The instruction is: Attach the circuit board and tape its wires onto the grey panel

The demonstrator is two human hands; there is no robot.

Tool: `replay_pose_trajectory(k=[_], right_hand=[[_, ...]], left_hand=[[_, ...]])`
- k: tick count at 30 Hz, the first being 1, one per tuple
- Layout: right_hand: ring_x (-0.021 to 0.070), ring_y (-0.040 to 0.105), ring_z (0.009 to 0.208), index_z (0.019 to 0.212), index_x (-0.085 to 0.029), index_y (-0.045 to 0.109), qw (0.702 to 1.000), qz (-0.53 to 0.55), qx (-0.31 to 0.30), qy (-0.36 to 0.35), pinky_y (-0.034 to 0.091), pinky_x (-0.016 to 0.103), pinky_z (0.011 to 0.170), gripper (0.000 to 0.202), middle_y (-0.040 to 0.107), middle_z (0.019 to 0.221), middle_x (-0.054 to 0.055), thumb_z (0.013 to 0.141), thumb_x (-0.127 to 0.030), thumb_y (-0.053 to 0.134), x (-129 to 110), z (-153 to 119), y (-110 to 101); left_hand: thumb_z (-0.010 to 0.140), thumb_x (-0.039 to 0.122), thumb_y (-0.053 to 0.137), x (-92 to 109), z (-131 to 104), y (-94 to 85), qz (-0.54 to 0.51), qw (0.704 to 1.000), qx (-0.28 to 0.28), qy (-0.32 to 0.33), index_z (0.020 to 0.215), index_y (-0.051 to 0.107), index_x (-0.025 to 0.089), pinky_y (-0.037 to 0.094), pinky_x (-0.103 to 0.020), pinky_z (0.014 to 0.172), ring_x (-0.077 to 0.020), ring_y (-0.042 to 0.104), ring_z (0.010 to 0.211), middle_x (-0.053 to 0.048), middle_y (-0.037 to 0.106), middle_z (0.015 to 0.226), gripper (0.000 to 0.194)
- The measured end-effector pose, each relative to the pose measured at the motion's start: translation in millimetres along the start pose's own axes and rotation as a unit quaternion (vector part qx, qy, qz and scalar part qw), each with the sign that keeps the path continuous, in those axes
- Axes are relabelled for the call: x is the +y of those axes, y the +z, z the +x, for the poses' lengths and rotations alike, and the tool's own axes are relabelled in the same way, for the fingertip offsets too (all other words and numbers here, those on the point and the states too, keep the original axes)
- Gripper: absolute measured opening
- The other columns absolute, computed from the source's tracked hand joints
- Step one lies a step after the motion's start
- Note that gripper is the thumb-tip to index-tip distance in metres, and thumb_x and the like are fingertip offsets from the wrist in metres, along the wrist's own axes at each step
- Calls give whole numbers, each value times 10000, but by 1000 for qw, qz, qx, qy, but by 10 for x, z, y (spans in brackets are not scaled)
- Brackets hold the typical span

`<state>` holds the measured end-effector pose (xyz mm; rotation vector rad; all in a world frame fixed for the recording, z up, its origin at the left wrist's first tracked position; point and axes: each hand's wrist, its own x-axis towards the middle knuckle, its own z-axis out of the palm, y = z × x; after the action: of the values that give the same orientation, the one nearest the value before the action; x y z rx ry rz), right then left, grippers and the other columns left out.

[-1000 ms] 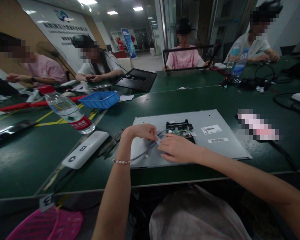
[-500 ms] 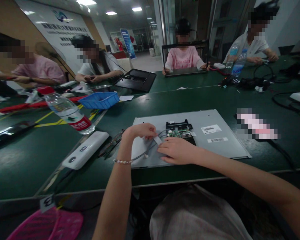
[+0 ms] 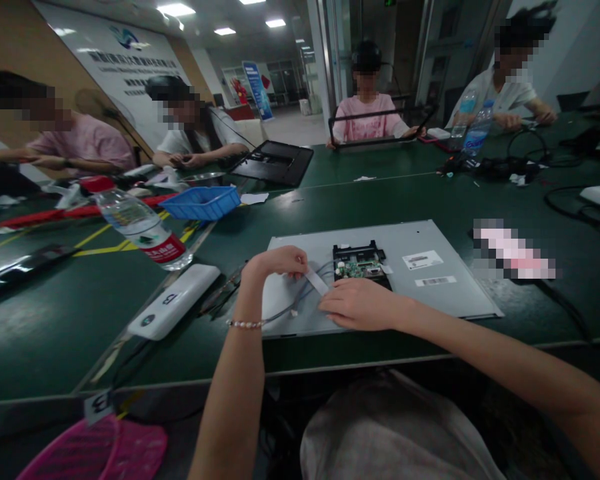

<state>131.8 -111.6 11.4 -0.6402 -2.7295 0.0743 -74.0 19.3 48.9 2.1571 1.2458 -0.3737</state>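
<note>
A display panel (image 3: 450, 303) lies back side up on the table before me, with a green circuit board (image 3: 357, 269) in a black bracket (image 3: 355, 253). Thin grey cables (image 3: 285, 312) run leftward from the board. Over the panel's left part, my left hand (image 3: 285, 262) pinches the upper end of a whitish strip of tape (image 3: 317, 281). The strip slants down across the cables to my right hand (image 3: 357, 305), whose closed fingers hold its lower end, low over the panel. The right fingertips are partly hidden.
Left of the panel lie a white power bank (image 3: 173, 303), dark-framed glasses (image 3: 225, 290) and a water bottle (image 3: 145, 230). A blue bin (image 3: 200, 203) stands farther back. A blurred pink phone-like object (image 3: 515, 250) is at right. Across the table, a person holds a black frame (image 3: 375, 141).
My hands have drawn slightly apart, and more of the tape strip shows between them. Across the table, the person has tilted the black frame down.
</note>
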Motion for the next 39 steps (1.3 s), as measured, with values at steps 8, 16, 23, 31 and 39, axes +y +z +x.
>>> replay_pose_trajectory(k=[8,16,23,31,39], right_hand=[[181,592,915,1001,-148,632,999,-6,37,4,423,357,882,233,680,970,103,928,-178,413,64,-62,-104],[199,605,939,1033,-140,655,990,-33,112,76,452,351,843,283,684,981,112,943,-218,398,287,-248,-368],[213,616,969,1076,-160,658,968,-56,154,190,443,358,871,316,687,1056,93,941,-252,388,447,-461,-624],[246,627,930,1018,-176,680,926,-65,48,370,459,353,800,301,694,990,95,907,-283,423,720,-634,-654],[204,634,814,987,-178,682,926,73,-38,368,471,282,692,272,692,924,73,744,-281,615,810,-690,-453]], left_hand=[[690,416,542,-1,-23,-18,29,998,54,-19,961,507,168,364,-218,493,-140,550,590,-1,598,679,369],[668,293,473,38,-89,-71,-11,999,23,29,868,562,156,425,-213,567,-134,569,627,-6,601,666,258],[672,268,454,-77,-111,-140,34,995,89,-6,893,615,140,409,-206,538,-133,542,604,-23,608,691,302],[692,220,494,-258,-18,-140,153,961,195,-123,909,669,187,434,-211,671,-179,613,811,-64,682,931,281],[777,264,463,-156,25,-66,192,942,231,-148,1127,600,208,459,-278,755,-246,611,959,-104,646,1110,380]])
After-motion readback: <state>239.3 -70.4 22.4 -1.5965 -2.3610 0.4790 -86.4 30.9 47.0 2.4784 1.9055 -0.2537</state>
